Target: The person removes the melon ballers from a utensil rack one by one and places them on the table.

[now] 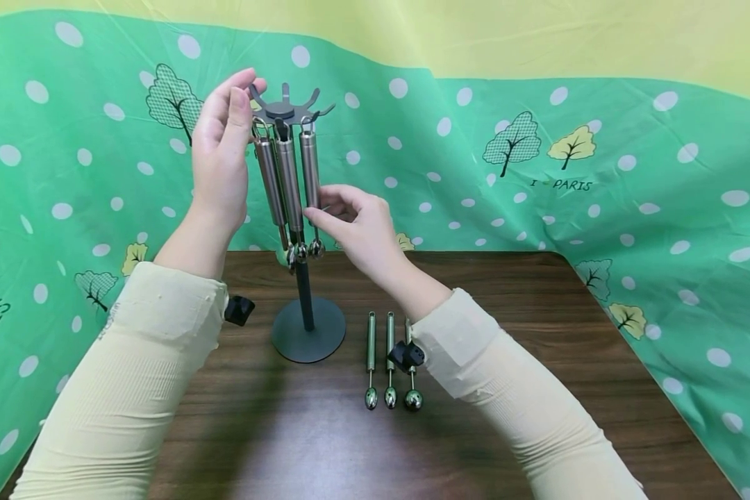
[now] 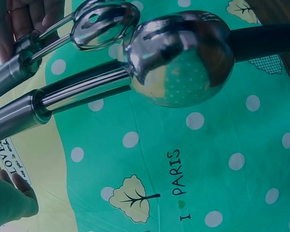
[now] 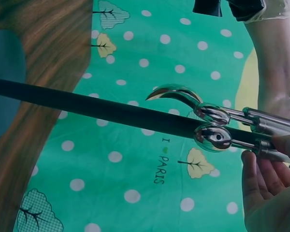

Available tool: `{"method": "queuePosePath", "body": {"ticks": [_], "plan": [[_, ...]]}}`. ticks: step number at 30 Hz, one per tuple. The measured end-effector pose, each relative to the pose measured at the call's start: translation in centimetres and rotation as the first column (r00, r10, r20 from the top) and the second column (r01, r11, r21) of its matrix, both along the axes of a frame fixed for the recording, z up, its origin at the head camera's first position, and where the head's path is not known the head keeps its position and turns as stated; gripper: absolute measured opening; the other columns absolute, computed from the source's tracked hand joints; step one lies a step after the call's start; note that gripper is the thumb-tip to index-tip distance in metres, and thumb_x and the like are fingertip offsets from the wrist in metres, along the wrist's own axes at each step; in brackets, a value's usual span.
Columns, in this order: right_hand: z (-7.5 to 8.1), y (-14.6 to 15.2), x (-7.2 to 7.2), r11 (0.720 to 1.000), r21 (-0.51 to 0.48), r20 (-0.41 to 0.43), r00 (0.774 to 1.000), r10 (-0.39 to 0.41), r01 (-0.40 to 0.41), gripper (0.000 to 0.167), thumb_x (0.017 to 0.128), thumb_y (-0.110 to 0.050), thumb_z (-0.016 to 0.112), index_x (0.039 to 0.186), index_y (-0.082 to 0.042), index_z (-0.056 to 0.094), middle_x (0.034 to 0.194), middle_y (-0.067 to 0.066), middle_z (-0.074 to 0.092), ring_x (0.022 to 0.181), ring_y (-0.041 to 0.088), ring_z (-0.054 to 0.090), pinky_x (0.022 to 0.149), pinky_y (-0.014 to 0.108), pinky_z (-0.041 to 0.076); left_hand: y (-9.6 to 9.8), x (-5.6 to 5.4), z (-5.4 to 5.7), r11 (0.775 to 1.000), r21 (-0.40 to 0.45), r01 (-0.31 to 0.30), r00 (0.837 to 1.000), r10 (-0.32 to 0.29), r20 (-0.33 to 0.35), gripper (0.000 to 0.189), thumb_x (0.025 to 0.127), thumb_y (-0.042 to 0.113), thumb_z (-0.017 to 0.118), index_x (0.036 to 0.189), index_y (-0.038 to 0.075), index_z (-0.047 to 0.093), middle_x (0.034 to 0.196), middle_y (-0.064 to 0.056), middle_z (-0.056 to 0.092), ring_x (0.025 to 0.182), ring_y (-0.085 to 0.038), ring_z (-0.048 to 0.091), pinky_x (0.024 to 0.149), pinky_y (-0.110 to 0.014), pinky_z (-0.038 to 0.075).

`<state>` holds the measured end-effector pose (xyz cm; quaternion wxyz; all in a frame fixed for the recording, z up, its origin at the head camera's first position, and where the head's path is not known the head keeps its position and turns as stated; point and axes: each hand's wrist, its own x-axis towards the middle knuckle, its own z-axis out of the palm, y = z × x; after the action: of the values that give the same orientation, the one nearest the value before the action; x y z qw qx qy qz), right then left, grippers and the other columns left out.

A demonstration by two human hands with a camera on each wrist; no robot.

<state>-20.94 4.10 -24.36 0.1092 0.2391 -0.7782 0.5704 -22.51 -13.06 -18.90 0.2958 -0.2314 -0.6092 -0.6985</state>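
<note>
At the top of the rack (image 1: 279, 111), the left hand (image 1: 221, 146) curves beside a hook (image 1: 253, 94), its hold unclear, while the right hand (image 1: 364, 226) pinches a hanging scoop (image 1: 310, 163) between thumb and bent fingers, best guided gently upright to avoid knocking neighbouring tools (image 1: 289, 180).

Long cream sleeves (image 1: 100, 417), finely ribbed; wide cuffs (image 1: 169, 309); small black blocks (image 1: 239, 310) at both wrists; fingers (image 1: 227, 89) bare

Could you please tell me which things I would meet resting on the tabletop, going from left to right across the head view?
Dark stand → left oval-headed utensil → middle oval-headed utensil → round-headed utensil.
</note>
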Motion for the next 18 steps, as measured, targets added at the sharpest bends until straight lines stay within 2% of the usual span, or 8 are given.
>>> {"method": "queuePosePath", "body": {"ticks": [7,18], "plan": [[0.44,0.2,0.15,1.0,-0.016,-0.024,1.0,-0.012,0.012,0.029,0.09,-0.018,0.073,0.116,-0.006,0.071,0.102,0.009,0.072,0.085,0.015,0.066,0.079,0.026,0.054,0.07,0.22,0.12,1.0,-0.016,-0.02,1.0,0.02,0.007,0.038,0.106,0.017,0.037,0.139,0.001,0.049,0.135,-0.008,0.056,0.134,-0.017,0.041,0.11,-0.021,0.031],[0.75,0.9,0.61,0.999,-0.036,-0.017,1.0,-0.017,0.016,0.029,0.089,-0.02,0.074,0.115,-0.007,0.07,0.1,0.007,0.071,0.086,0.015,0.065,0.082,0.028,0.054,0.1,0.49,0.03,0.996,-0.065,-0.061,0.998,0.062,0.011,0.038,0.106,0.019,0.039,0.14,0.004,0.049,0.14,-0.01,0.053,0.133,-0.017,0.044,0.109,-0.02,0.034]]}}
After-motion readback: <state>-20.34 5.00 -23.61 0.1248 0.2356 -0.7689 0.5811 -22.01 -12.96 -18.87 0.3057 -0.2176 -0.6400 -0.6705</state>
